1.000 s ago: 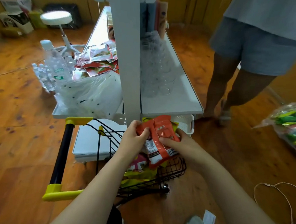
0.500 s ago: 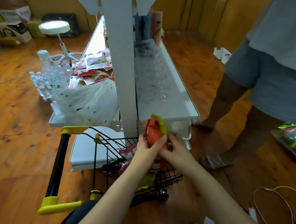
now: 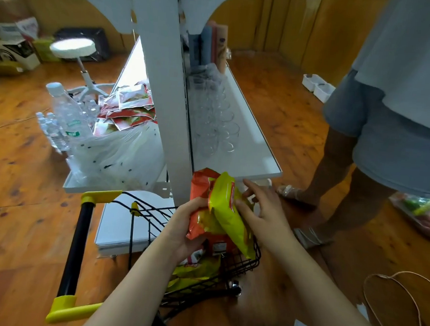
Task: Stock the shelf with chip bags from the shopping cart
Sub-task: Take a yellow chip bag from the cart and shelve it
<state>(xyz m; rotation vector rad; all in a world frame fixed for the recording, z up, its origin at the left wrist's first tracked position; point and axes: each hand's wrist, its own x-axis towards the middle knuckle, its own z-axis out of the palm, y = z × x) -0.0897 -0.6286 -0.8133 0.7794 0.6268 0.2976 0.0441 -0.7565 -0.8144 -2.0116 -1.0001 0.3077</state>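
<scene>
My left hand grips an orange chip bag upright above the black wire shopping cart. A yellow chip bag leans against the orange one, and my right hand rests on its right side with fingers spread. More yellow chip bags lie in the cart basket below. The white shelf stands just beyond, its post right behind the bags.
Clear glass cups stand in rows on the shelf's right side. The left side holds red packets, a water bottle and a white plastic bag. A person's legs stand at right. A cable lies on the wooden floor.
Both hands have lifted the bags higher out of the cart. A yellow bag now shows in front of the orange one, and my right hand has opened against it.
</scene>
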